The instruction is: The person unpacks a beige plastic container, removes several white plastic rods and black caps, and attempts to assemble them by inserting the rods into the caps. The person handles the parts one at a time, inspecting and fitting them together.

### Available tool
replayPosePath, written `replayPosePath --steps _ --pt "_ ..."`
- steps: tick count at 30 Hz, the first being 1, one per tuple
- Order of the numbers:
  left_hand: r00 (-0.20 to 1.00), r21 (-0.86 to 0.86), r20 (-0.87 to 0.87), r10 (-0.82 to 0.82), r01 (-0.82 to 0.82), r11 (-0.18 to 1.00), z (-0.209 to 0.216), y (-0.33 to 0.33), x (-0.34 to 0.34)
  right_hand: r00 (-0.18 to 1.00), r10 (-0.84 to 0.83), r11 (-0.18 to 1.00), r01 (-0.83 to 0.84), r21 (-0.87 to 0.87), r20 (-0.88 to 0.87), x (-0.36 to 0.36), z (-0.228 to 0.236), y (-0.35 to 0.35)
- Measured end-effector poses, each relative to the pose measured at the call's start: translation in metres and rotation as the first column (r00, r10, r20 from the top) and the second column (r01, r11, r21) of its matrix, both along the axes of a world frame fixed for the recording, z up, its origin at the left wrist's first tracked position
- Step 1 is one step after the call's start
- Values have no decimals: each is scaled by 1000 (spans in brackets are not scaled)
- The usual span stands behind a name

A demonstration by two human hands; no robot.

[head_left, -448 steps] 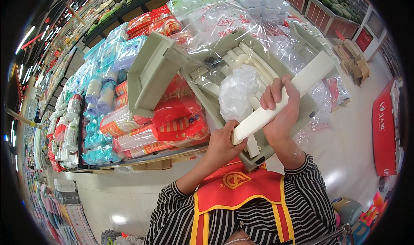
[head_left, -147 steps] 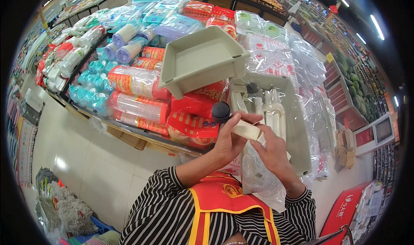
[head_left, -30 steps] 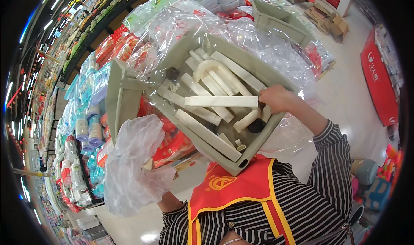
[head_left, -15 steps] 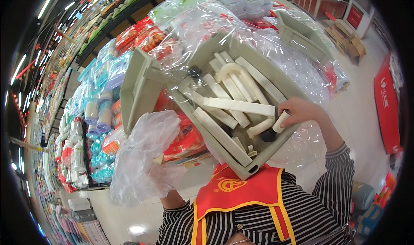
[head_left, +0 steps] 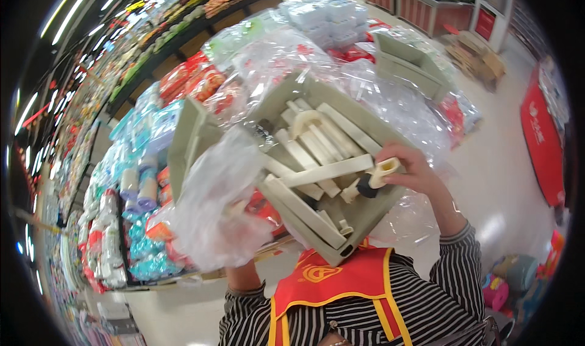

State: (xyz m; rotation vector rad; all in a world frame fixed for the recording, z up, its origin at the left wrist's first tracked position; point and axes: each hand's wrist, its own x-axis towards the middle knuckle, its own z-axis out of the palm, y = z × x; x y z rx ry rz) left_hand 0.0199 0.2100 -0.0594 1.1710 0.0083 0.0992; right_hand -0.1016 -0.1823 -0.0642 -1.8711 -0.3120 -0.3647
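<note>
A grey-green plastic bin (head_left: 373, 221) is tilted in front of my chest, with several cream plastic bars (head_left: 329, 172) and a curved cream tube (head_left: 303, 123) inside. My right hand (head_left: 415, 170) is closed around a cream plastic pipe fitting (head_left: 382, 170) with a black joint, over the bin's right side; its hollow end faces up. On the left, a translucent plastic bag (head_left: 219, 194) hangs from my left hand (head_left: 244, 275). That hand's fingers are hidden behind the bag, and only the wrist shows clearly. A small cream clip-like piece (head_left: 345, 227) lies in the bin's near corner.
One more grey-green bin (head_left: 187, 145) is at the left, and another (head_left: 408, 66) lies among clear plastic wrap at the back right. Packaged goods (head_left: 152, 181) are piled beneath. Flattened cardboard (head_left: 475, 60) and a red-fronted stand (head_left: 542, 136) are to the right.
My right hand has lifted and turned the cream fitting, so its hollow end and black joint now show. My left hand and the plastic bag have shifted right, against the bin's left side.
</note>
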Motion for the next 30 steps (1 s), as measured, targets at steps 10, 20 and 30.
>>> replayPosePath --steps 10,20,30 --pt "953 261 286 -104 27 965 -5 -134 59 910 -322 749 76 659 261 -18 7 0" --pt "882 -386 230 -410 470 794 47 -122 50 989 -27 889 -43 456 147 -44 42 50" --pt "815 -517 148 -560 546 659 34 -104 32 942 135 983 -89 160 -307 -1 51 78"
